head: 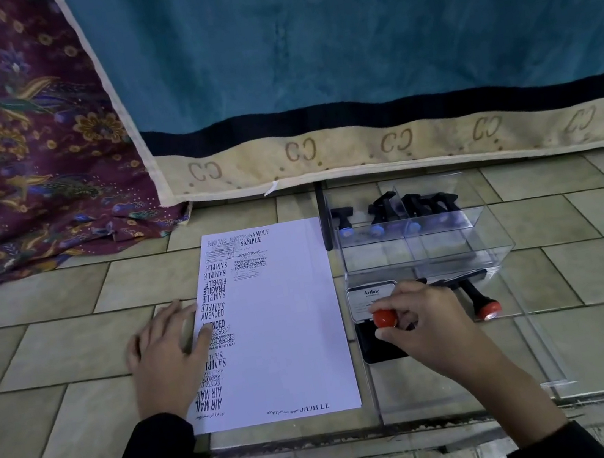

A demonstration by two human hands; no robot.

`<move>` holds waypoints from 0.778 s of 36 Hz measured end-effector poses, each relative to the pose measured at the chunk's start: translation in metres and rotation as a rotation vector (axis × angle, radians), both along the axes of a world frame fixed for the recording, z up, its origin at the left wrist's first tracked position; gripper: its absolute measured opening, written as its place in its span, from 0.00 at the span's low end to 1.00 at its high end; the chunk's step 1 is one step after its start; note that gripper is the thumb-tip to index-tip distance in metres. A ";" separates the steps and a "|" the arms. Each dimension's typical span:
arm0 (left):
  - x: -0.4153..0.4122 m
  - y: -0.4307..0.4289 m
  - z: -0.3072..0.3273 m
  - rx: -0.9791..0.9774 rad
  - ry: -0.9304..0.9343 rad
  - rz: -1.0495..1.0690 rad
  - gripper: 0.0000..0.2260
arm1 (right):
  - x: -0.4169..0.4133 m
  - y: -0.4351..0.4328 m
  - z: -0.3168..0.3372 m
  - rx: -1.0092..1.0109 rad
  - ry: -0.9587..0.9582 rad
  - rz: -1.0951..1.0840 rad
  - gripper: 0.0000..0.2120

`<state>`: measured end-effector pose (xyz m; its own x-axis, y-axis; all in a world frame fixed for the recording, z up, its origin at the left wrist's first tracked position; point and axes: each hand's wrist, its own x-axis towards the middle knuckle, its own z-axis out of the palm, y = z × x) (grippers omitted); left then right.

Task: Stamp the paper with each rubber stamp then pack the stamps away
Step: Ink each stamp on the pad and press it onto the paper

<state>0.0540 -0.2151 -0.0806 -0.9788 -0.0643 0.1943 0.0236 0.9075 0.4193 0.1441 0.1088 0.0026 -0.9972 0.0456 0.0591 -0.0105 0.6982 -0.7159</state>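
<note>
Tiled floor [53,350] is occupied by the paper [293,330], held flat under the left hand's [166,359] straight fingers. Just beside it, a red-topped stamp [384,318] is clamped in the right hand [424,324] over the ink pad [376,348]; heavy inking could smear the print.

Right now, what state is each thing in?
paper: flat, stamped along its left side.
left hand: open, pressing the paper.
right hand: gripping red-knobbed stamp at ink pad.
ink pad: lid open.
clear box: open, blue-knobbed stamps inside.
other red stamp: lying on its side.
</note>
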 end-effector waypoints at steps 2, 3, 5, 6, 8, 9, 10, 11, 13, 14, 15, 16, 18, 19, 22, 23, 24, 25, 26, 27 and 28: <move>0.000 0.000 0.000 -0.003 0.002 0.000 0.21 | 0.003 -0.002 -0.003 0.002 0.042 -0.006 0.14; 0.000 0.000 0.000 -0.002 0.002 -0.001 0.21 | 0.005 -0.003 -0.004 0.004 0.054 -0.006 0.14; 0.000 -0.001 0.000 0.000 0.001 -0.004 0.21 | 0.007 -0.003 -0.006 0.013 0.057 -0.009 0.15; 0.000 -0.001 -0.001 0.001 0.002 -0.007 0.21 | 0.007 -0.002 -0.006 0.024 0.051 -0.008 0.15; -0.001 -0.002 -0.002 0.000 0.007 -0.009 0.21 | 0.004 -0.002 -0.003 0.065 0.026 0.002 0.14; -0.001 -0.002 -0.002 -0.004 0.008 -0.008 0.21 | 0.001 -0.003 -0.001 0.078 0.018 0.003 0.14; -0.001 -0.002 -0.003 -0.011 0.010 -0.007 0.21 | -0.003 -0.004 0.003 0.072 0.022 -0.002 0.13; -0.001 -0.002 -0.003 -0.018 0.013 -0.006 0.21 | -0.008 -0.006 0.007 0.050 0.037 -0.007 0.13; -0.002 -0.002 -0.004 -0.023 0.021 -0.003 0.20 | -0.022 -0.016 0.015 0.001 0.087 0.002 0.14; -0.002 -0.003 -0.004 -0.023 0.023 -0.002 0.20 | -0.031 -0.023 0.019 -0.021 0.112 0.018 0.15; -0.003 -0.003 -0.005 -0.024 0.025 -0.003 0.20 | -0.040 -0.032 0.022 -0.040 0.131 0.038 0.15; -0.003 -0.004 -0.006 -0.026 0.028 -0.005 0.20 | -0.049 -0.041 0.024 -0.047 0.141 0.061 0.14; -0.003 -0.005 -0.007 -0.023 0.033 -0.007 0.20 | -0.068 -0.060 0.025 -0.032 0.156 0.116 0.14; -0.004 -0.005 -0.008 -0.018 0.035 -0.008 0.20 | -0.078 -0.069 0.024 -0.015 0.163 0.144 0.13; -0.004 -0.006 -0.010 -0.010 0.036 -0.012 0.19 | -0.103 -0.095 0.017 0.058 0.153 0.210 0.14; -0.005 -0.007 -0.011 -0.011 0.033 -0.012 0.19 | -0.110 -0.102 0.015 0.077 0.140 0.231 0.14; -0.005 -0.007 -0.011 -0.012 0.030 -0.013 0.19 | -0.116 -0.108 0.012 0.093 0.126 0.247 0.14; -0.006 -0.008 -0.012 -0.011 0.029 -0.012 0.19 | -0.121 -0.113 0.010 0.109 0.112 0.257 0.14; -0.006 -0.008 -0.012 -0.009 0.028 -0.011 0.19 | -0.125 -0.118 0.008 0.127 0.099 0.266 0.14; -0.006 -0.008 -0.013 -0.007 0.028 -0.010 0.19 | -0.129 -0.122 0.006 0.147 0.084 0.274 0.13; -0.006 -0.008 -0.013 -0.006 0.027 -0.008 0.19 | -0.133 -0.125 0.005 0.165 0.069 0.282 0.13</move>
<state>0.0482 -0.2230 -0.0933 -0.9737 -0.0553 0.2209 0.0420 0.9099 0.4126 0.0116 -0.0160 0.0074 -0.9627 -0.2471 0.1105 -0.2641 0.7673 -0.5843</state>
